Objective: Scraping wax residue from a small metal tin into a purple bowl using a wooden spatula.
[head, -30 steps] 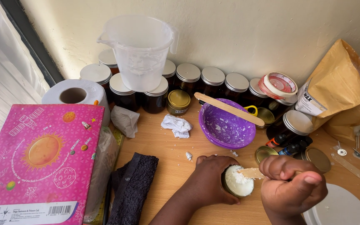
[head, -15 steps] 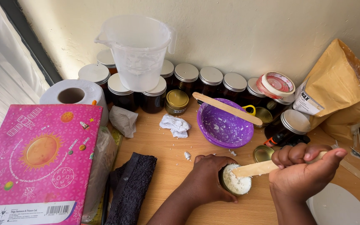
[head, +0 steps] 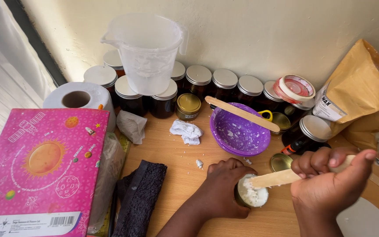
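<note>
Left hand [head: 222,188] wraps one jar [head: 252,197]; right hand [head: 330,186] pinches one stick [head: 279,177], a second across the bowl [head: 240,134].

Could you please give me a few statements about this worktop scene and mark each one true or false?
1. The left hand grips the small jar of white stuff. True.
2. The right hand holds a metal spoon. False: it holds a flat wooden stick whose tip sits in the jar.
3. A second wooden stick lies across the purple bowl. True.
4. The clear jug stands on the table beside the pink box. False: it rests on top of the lidded dark jars at the wall.
</note>
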